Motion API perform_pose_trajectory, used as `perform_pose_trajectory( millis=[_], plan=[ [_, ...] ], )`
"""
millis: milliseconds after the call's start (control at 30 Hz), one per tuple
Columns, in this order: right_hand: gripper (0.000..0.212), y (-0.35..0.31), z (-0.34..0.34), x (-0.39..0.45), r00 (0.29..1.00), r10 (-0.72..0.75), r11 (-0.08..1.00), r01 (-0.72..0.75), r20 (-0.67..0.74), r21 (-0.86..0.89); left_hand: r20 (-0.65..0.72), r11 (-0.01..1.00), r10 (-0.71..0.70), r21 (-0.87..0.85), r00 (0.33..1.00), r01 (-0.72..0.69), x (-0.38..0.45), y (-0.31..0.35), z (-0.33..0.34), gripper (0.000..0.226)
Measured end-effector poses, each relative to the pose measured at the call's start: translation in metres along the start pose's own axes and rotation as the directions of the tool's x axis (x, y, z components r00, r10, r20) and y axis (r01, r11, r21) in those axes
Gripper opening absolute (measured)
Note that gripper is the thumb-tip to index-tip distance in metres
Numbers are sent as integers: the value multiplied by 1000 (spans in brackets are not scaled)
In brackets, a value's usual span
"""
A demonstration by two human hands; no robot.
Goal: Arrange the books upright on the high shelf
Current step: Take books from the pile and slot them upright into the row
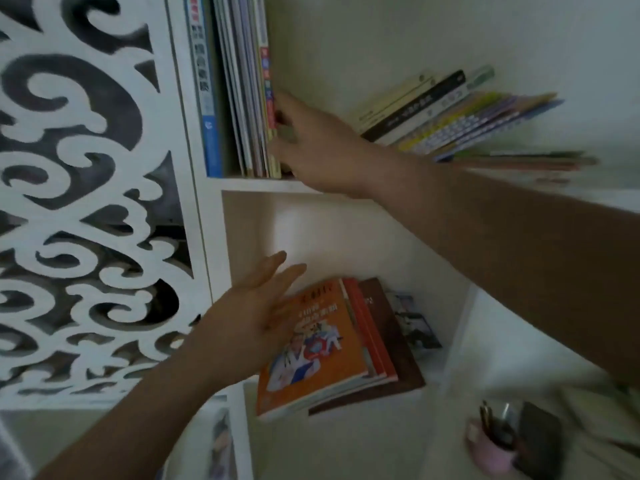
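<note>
Several thin books (pixel 242 98) stand upright at the left end of the high shelf (pixel 256 184). My right hand (pixel 311 147) presses against the rightmost of them, fingers against its cover and spine. Further right on the same shelf, another group of books (pixel 450 116) leans steeply over, nearly flat. On the shelf below lies a flat stack with an orange-covered book (pixel 318 344) on top. My left hand (pixel 256 306) hovers over its left edge with fingers straight, holding nothing.
A white carved lattice panel (pixel 86 202) borders the shelf unit on the left. A pink pen cup (pixel 491 445) with a dark object beside it stands at the lower right. The middle of the high shelf is bare between the two book groups.
</note>
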State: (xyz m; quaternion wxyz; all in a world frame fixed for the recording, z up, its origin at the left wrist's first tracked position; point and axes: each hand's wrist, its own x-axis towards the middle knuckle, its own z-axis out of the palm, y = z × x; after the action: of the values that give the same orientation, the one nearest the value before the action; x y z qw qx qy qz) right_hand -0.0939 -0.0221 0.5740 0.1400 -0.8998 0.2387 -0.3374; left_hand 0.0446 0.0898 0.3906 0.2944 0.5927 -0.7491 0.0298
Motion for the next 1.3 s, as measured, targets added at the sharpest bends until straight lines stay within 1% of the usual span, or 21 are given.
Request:
perform_pose_trajectory(
  millis=[100,133,200,267,333,367,433,533,567,667,700,733,767,833,900,1000,1067,1133,1167,1267,1300],
  plan=[
    [40,22,-6,-96,999,21,998,-19,-36,54,46,989,44,-145,998,-37,-19,-9,28,61],
    [35,32,-5,-131,996,66,997,-63,-66,47,47,981,66,-184,997,-57,-25,-10,41,60],
    [39,66,6,-196,967,228,974,-227,-113,22,69,976,73,-208,995,-58,-38,-12,72,56],
    [44,108,22,-259,872,466,885,-464,-153,49,112,985,76,-163,991,-57,-47,-8,105,68],
    [38,139,42,-315,710,679,734,-659,-185,164,224,993,92,-92,970,-73,-52,5,133,85],
    [36,146,52,-334,642,743,669,-706,-190,231,268,996,88,-48,960,-78,-53,12,146,93],
    [32,150,71,-353,586,792,605,-712,-174,356,213,995,67,56,975,-80,-50,23,168,100],
    [36,149,93,-348,611,789,574,-689,-74,443,131,994,-19,107,991,5,-41,26,178,100],
    [40,150,97,-343,622,782,562,-690,-22,456,129,993,-39,118,991,24,-40,24,179,104],
    [47,155,102,-325,629,768,520,-722,120,457,135,982,-60,188,989,34,-39,21,184,132],
    [46,156,104,-320,639,753,516,-720,155,464,131,980,-60,196,990,33,-38,21,184,136],
    [47,156,105,-317,646,741,500,-715,186,489,118,983,-50,182,992,27,-38,20,185,130],
    [49,155,107,-315,637,738,456,-713,221,533,88,988,-28,154,996,14,-39,20,184,116],
    [50,156,113,-313,572,769,286,-708,286,646,18,996,-3,87,1000,2,-41,16,181,87],
    [43,158,118,-312,513,780,107,-674,359,731,-17,1000,-22,20,1000,23,-44,12,176,79],
    [34,163,116,-304,541,704,-27,-626,460,779,-94,996,-74,-60,993,69,-46,9,171,78],
    [35,164,112,-292,585,649,-42,-612,487,790,-130,972,-179,-174,975,155,-44,12,164,81],
    [36,166,107,-277,648,589,-11,-592,484,806,-146,939,-263,-265,954,218,-40,16,161,86],
    [35,166,104,-270,674,559,11,-588,483,809,-131,939,-274,-250,953,236,-39,18,162,90],
    [32,171,97,-258,735,498,130,-588,460,799,-64,969,-245,2,967,246,-34,26,170,104],
    [32,173,95,-256,741,498,155,-588,452,794,-46,970,-236,45,971,238,-33,26,172,107]
  ],
)
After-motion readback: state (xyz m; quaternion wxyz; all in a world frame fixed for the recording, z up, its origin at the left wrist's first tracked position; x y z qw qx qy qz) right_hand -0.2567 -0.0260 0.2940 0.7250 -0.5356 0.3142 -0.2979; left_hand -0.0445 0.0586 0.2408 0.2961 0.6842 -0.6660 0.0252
